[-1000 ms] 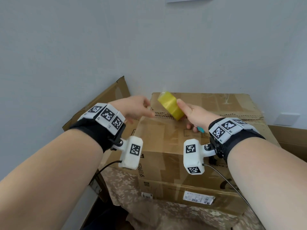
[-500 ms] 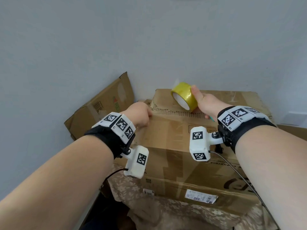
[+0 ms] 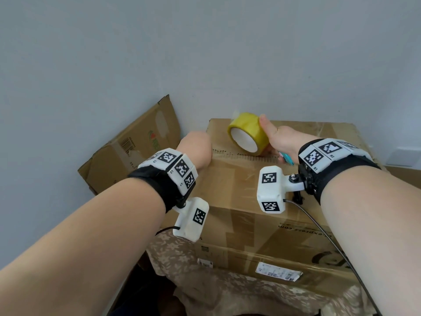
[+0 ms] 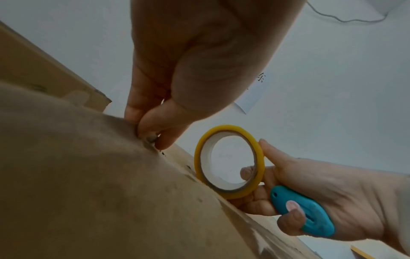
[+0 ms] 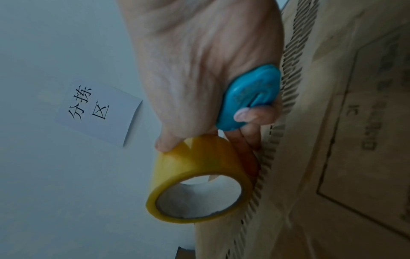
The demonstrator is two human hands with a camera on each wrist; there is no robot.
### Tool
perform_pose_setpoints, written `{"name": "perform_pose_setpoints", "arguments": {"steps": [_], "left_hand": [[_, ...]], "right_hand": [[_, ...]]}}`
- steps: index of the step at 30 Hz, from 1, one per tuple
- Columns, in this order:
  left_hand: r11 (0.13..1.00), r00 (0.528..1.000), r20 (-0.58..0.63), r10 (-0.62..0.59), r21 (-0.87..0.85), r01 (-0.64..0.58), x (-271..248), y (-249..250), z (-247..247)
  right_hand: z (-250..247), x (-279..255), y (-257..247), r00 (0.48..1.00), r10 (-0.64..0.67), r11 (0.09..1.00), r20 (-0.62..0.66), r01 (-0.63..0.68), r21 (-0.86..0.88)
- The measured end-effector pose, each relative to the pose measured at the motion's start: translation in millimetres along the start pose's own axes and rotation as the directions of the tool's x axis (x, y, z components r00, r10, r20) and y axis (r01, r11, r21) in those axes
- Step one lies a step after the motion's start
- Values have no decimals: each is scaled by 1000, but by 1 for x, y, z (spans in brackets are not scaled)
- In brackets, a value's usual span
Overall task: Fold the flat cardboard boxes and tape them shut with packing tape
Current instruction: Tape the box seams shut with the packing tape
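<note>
A folded brown cardboard box (image 3: 239, 185) stands before me, its top flaps meeting along a ragged corrugated seam (image 3: 246, 157). My right hand (image 3: 276, 139) grips a yellow roll of packing tape (image 3: 247, 134) upright on the seam, and its lower fingers also hold a small blue cutter (image 4: 303, 212). The roll (image 5: 197, 180) and the cutter (image 5: 248, 98) show in the right wrist view too. My left hand (image 3: 196, 148) is at the box's left end of the seam. There its curled fingertips (image 4: 153, 133) press down on the box edge; whether a tape end lies under them I cannot tell.
A flattened cardboard box (image 3: 134, 144) leans against the grey wall at the left. The box sits on a floral-patterned cloth (image 3: 227, 290). A white paper label (image 5: 97, 110) with printed characters hangs on the wall. More cardboard (image 3: 403, 176) shows at the far right.
My right hand has carried the tape roll down from mid-air onto the box's seam and turned its open core toward me. My left hand has dropped to the left end of the seam.
</note>
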State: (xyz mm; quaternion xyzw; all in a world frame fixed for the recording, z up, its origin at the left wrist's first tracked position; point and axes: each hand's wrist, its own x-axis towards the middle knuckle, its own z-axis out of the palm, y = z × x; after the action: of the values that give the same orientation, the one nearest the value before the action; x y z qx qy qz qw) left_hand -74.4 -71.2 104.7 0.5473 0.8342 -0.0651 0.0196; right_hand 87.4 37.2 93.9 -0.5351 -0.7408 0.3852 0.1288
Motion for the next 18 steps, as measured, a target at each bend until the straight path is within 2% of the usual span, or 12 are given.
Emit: {"name": "perform_pose_setpoints", "arguments": {"steps": [5,8,12,15,18], "left_hand": [[998,998,58,6,-61,-2,4,-6,-11],[999,995,94,26,-39,-23,5,-8,-15],[999,983,182,22,-52,-12,10,-17,-19],[978,971,239,3,-205,47,11,-32,-20],[903,962,273,1,-414,117,14,-42,-16]], "right_hand": [[-3,1,3,997,-37,999,60,36,13],[-6,-4,3,992,-65,998,110,67,-12],[-9,-7,4,991,-73,995,114,80,-61],[-13,-11,3,990,-85,992,113,94,-81],[-15,-12,-2,989,-100,990,106,110,-94]]}}
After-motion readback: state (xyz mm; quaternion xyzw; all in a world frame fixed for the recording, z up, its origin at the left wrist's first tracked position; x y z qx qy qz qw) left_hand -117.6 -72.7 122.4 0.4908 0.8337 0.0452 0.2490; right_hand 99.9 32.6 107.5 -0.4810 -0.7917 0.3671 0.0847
